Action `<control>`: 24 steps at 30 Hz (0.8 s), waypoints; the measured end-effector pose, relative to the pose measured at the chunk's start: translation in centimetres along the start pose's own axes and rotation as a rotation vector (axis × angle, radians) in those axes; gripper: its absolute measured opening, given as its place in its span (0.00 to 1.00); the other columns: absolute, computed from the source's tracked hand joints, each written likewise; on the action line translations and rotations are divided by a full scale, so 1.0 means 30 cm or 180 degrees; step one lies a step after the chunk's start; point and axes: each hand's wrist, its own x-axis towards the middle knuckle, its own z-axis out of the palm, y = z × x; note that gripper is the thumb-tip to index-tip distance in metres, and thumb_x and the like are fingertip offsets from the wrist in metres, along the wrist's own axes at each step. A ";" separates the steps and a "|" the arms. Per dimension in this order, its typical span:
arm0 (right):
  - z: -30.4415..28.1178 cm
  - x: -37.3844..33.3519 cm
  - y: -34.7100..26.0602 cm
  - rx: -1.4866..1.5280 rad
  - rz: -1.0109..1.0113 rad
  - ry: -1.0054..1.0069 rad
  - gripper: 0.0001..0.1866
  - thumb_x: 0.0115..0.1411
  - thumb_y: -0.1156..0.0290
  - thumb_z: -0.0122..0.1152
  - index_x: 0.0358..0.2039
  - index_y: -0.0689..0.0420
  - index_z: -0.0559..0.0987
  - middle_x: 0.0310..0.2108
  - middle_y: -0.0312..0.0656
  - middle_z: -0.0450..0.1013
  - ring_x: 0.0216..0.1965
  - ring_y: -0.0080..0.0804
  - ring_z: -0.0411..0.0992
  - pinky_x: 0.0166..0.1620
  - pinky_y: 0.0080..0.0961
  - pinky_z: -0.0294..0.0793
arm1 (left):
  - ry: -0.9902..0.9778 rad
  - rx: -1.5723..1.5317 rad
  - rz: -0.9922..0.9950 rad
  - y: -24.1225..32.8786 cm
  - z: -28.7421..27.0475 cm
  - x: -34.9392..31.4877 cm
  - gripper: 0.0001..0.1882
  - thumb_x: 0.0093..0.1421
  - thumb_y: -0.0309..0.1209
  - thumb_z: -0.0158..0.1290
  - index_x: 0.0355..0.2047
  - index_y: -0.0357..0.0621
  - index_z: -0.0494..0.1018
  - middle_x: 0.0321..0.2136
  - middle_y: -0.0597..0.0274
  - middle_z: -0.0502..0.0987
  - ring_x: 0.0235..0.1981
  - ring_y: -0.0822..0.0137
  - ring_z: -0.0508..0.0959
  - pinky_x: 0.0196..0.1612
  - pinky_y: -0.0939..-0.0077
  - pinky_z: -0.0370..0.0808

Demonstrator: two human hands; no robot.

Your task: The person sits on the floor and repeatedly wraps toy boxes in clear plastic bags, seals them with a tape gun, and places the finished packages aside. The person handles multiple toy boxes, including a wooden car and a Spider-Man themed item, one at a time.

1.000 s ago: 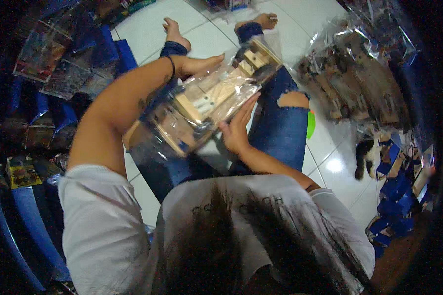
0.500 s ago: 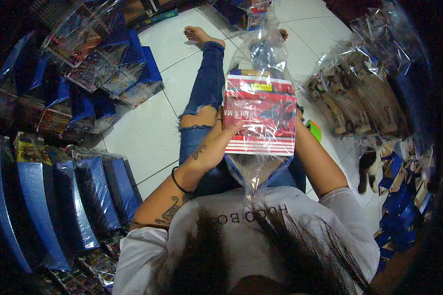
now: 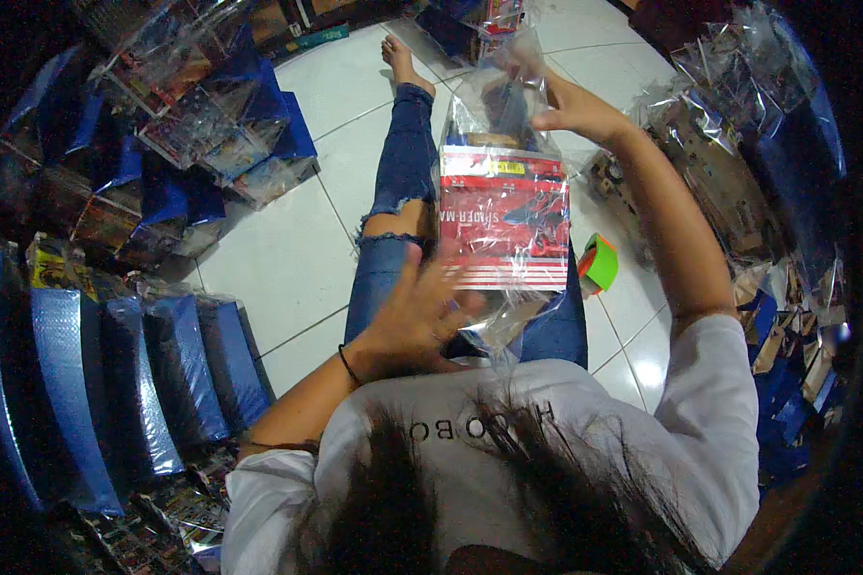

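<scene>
A red boxy package with white stripes and a small yellow label rests over my lap inside a loose clear plastic bag. At the bag's far end, my right hand has its fingers bent around the gathered plastic, thumb toward me. My left hand is spread, somewhat blurred, at the package's near left corner, beside the crumpled near end of the bag. Whether its fingertips touch the plastic I cannot tell.
Blue-sided packages stand in a row at left, with more wrapped packs beyond. Brown wrapped pieces lie at right, above blue and tan pieces. A green and orange object sits on the white tiles by my leg.
My right hand has gone from the package's right side to the far end of the bag. My left hand has let go of the left edge, slid nearer and spread its fingers.
</scene>
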 end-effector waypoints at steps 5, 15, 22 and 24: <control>0.085 0.018 -0.051 0.1415 -0.0921 -0.0370 0.17 0.63 0.59 0.55 0.38 0.61 0.82 0.34 0.42 0.80 0.38 0.26 0.76 0.48 0.28 0.73 | -0.1291 -0.0014 -0.0451 0.063 0.003 0.039 0.40 0.52 0.46 0.54 0.64 0.52 0.53 0.67 0.42 0.48 0.68 0.40 0.47 0.62 0.29 0.39; 0.410 -0.440 -0.255 -0.0502 -0.0576 0.0939 0.20 0.54 0.72 0.60 0.48 0.59 0.74 0.53 0.48 0.70 0.55 0.48 0.69 0.59 0.38 0.67 | -0.0518 -0.0321 -0.0849 0.019 0.003 0.112 0.69 0.29 0.50 0.70 0.68 0.58 0.39 0.67 0.37 0.35 0.68 0.38 0.39 0.61 0.27 0.33; 0.192 -0.270 -0.122 0.0408 -0.0159 0.2440 0.57 0.36 0.56 0.79 0.63 0.60 0.55 0.58 0.52 0.63 0.59 0.41 0.63 0.62 0.36 0.59 | -0.0849 -0.0135 -0.0703 0.008 -0.023 0.149 0.69 0.26 0.56 0.67 0.68 0.49 0.44 0.67 0.40 0.43 0.67 0.37 0.43 0.63 0.32 0.39; 0.125 -0.101 -0.141 0.0074 0.0293 0.1537 0.65 0.35 0.50 0.79 0.66 0.64 0.48 0.61 0.54 0.59 0.59 0.45 0.63 0.62 0.35 0.59 | -0.0963 -0.0170 -0.0703 0.017 -0.026 0.148 0.70 0.25 0.54 0.69 0.68 0.46 0.44 0.66 0.39 0.46 0.67 0.37 0.44 0.63 0.32 0.40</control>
